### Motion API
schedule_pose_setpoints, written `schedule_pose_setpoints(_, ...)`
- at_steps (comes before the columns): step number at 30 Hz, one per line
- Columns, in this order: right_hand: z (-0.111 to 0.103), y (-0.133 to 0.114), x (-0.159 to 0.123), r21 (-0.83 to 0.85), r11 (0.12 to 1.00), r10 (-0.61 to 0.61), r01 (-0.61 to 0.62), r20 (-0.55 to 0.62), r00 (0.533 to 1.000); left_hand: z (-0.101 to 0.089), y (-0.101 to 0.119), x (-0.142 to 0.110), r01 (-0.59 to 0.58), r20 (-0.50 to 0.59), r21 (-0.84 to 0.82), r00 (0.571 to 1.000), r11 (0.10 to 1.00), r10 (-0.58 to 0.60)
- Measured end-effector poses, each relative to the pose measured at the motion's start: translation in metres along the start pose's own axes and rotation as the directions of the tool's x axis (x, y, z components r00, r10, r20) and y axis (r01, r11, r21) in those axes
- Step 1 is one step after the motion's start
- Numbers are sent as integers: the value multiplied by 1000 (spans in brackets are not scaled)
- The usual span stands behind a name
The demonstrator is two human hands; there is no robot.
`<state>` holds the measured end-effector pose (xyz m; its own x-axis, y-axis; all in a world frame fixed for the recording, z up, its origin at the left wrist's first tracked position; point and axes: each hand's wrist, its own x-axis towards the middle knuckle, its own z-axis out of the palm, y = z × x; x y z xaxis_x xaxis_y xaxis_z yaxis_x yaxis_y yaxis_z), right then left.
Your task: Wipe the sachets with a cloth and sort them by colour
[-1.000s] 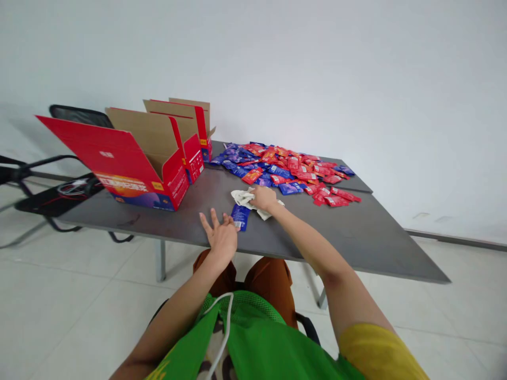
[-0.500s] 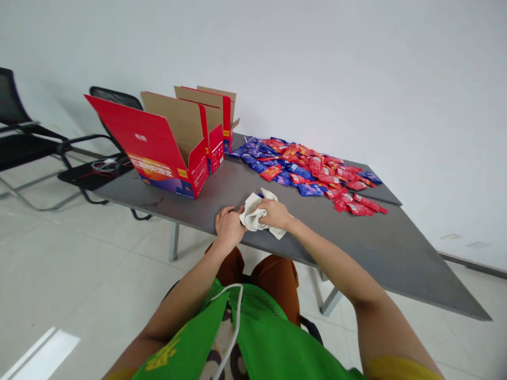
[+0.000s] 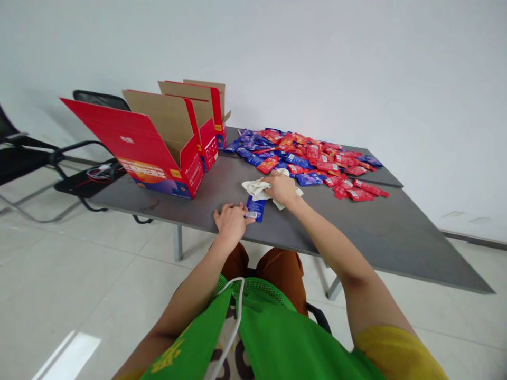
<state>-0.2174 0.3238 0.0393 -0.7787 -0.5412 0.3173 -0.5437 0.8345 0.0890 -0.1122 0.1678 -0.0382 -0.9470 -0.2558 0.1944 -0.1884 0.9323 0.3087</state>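
Grey desk (image 3: 356,237): a blue sachet (image 3: 255,208), now uncovered, touches the left hand's (image 3: 232,221) flat, spread fingers; the right hand's (image 3: 280,189) fingers press a white cloth (image 3: 256,188).

A dark grey counter (image 3: 376,235) is occupied at its far left end by open red cardboard cartons (image 3: 158,153), which are stood in a row with their flaps raised. Further along, a wide heap of red and blue sachets (image 3: 304,161) is spread across the top. Closer to the front edge, a crumpled white cloth (image 3: 253,187) is laid just short of the heap, and a single blue sachet (image 3: 255,209) is placed flat just beside it.
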Motion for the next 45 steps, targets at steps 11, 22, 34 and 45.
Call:
schedule_pose_setpoints(11,16,-33,-37,227,886,-430,404,82,899,8,-9,-15,-68,-138,16,988,998,69)
schedule_pose_setpoints(22,29,-5,28,-7,999,38,-38,124,992,-21,4,2,-164,38,198,986,966,160)
schedule_pose_setpoints(34,-1,37,-51,312,944,-52,106,-175,983,-19,23,-8,-22,-92,88,995,996,30)
schedule_pose_setpoints(45,40,-2,-60,483,817,-273,316,-160,949,27,4,-4,-342,-153,-424,940,838,306)
